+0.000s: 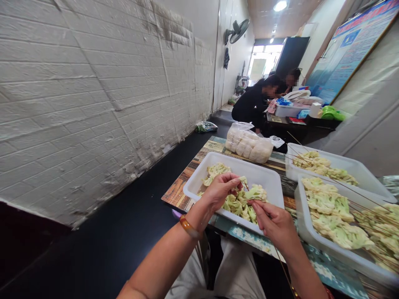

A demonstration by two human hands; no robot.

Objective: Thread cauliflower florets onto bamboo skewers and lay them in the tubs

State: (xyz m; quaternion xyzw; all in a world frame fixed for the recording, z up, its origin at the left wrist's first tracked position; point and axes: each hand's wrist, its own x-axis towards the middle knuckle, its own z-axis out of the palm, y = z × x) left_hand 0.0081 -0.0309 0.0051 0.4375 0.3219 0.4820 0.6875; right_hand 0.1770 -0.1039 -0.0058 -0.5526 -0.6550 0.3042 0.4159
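Over a white plastic tub (258, 172), my left hand (220, 190) pinches a small cauliflower piece (243, 180) between thumb and fingers. My right hand (276, 222) is closed on a thin wooden skewer (281, 262), whose lower end runs down past my wrist. At the right fingertips a pale green floret (257, 192) sits around the skewer's upper part. The left hand's piece is right at the skewer's tip; whether it is pierced I cannot tell. Loose cauliflower (237, 206) lies in the tub below both hands.
To the right, two white tubs (311, 222) (368, 168) hold skewered cauliflower. A plastic bag of pale round pieces (249, 145) sits behind the middle tub on the wood-patterned table (177, 189). A white brick-textured wall (102, 95) runs along the left. People in dark clothes (252, 104) sit farther back.
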